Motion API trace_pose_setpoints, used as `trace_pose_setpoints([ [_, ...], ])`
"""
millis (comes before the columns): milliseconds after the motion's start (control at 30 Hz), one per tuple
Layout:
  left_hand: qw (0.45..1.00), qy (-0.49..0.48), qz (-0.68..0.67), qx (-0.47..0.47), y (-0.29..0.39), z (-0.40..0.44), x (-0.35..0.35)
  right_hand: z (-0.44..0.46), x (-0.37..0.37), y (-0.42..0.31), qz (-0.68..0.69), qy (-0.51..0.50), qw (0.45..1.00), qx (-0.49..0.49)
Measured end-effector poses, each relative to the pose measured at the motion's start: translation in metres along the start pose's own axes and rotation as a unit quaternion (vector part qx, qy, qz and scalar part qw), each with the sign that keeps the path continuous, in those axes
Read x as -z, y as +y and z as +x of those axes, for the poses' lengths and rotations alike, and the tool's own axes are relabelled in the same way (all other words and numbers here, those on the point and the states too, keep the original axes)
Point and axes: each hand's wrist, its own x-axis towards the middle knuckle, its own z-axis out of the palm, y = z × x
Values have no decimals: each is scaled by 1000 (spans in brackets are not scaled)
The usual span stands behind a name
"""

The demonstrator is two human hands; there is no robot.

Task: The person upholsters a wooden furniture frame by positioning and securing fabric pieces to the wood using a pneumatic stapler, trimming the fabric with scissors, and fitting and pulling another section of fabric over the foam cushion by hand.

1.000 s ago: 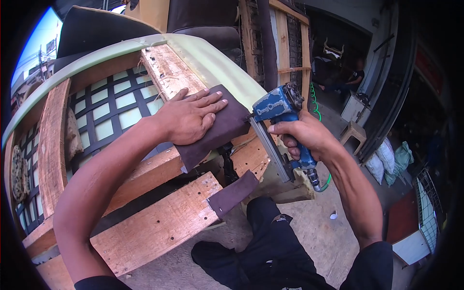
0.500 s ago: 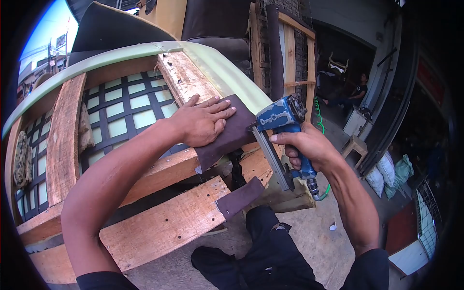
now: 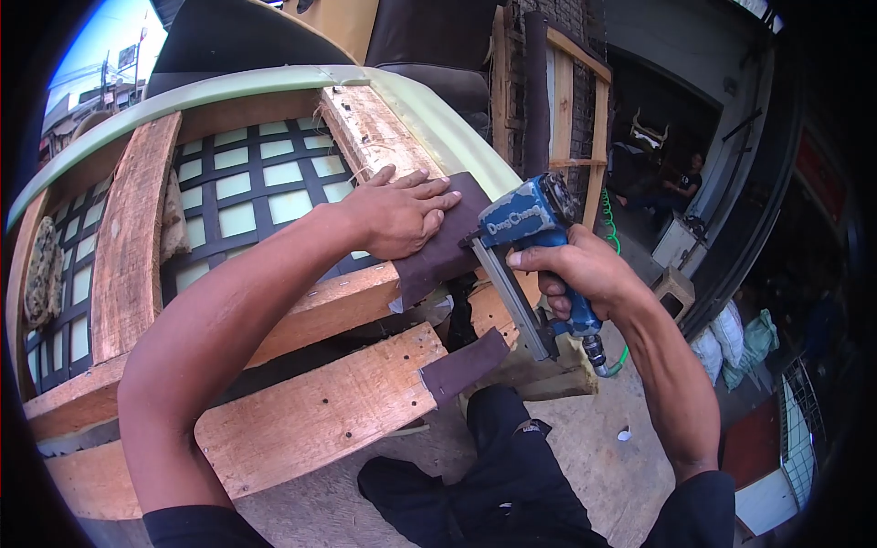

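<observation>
My left hand [image 3: 402,216] lies flat with fingers stretched out on a dark brown piece of upholstery fabric [image 3: 464,212], pressing it over the corner of a wooden sofa frame [image 3: 376,130]. My right hand [image 3: 577,274] is wrapped round the handle of a blue pneumatic staple gun [image 3: 523,219]. The gun's nose is close to the fabric's right edge; whether it touches, I cannot tell. Black webbing straps [image 3: 247,187] cross the frame over pale green foam [image 3: 448,137]. A second strip of brown fabric [image 3: 466,367] is fixed on the lower wooden board [image 3: 320,406].
A green coiled air hose [image 3: 610,219] runs behind the staple gun. Farther right are a concrete block [image 3: 674,290], white and green sacks [image 3: 755,342] and a wire rack [image 3: 804,429]. A person [image 3: 683,183] sits in the doorway at the back.
The view has shifted slightly, so the frame sits a little farther right in the picture. Both hands keep their holds on the fabric and the staple gun.
</observation>
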Motion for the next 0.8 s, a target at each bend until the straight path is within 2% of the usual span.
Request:
trace_pose_setpoints([
  [333, 1000, 17, -18, -10, -11, 1, -7, -4, -13, -8, -35, -9, 999, -9],
  [467, 999, 35, -4, -18, -15, 4, -7, -6, -11, -12, -38, -23, 999, 14],
  [633, 1000, 10, 17, 3, -14, -1, 0, -7, -19, -18, -49, -28, 997, 45],
  [800, 1000, 16, 16, 12, -15, -1, -3, -5, -21, -17, -78, -30, 996, 10],
])
